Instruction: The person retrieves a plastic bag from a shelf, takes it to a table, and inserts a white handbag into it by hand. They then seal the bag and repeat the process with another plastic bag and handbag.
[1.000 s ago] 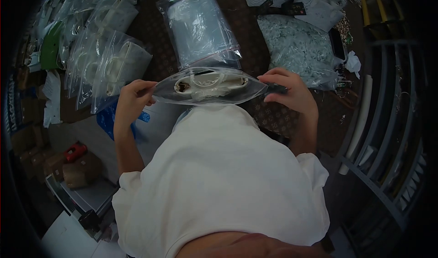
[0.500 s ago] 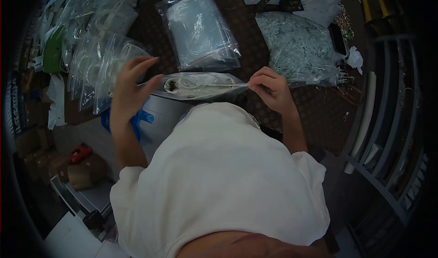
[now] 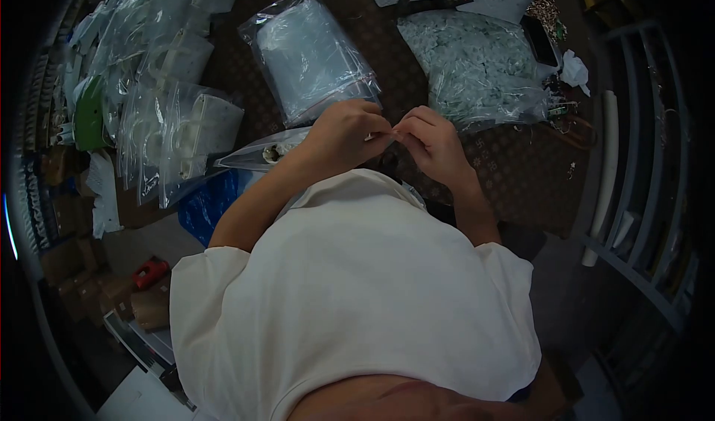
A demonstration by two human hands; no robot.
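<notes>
A clear zip bag (image 3: 257, 153) with white parts inside lies across my front, above my white shirt. My left hand (image 3: 344, 132) reaches over the bag and pinches its top edge near the right end. My right hand (image 3: 430, 141) pinches the same edge, fingertips touching those of the left hand. Most of the bag's right half is hidden under my hands.
A stack of empty clear bags (image 3: 309, 52) lies just beyond my hands. A large bag of small white pieces (image 3: 477, 67) sits at the right. Several filled zip bags (image 3: 175, 130) pile up at the left. A metal rack (image 3: 640, 197) stands at the right.
My left hand let go of the bag's left end, lifted open, then crossed right to meet my right hand at the bag's edge. The bag mouth went from open to flattened.
</notes>
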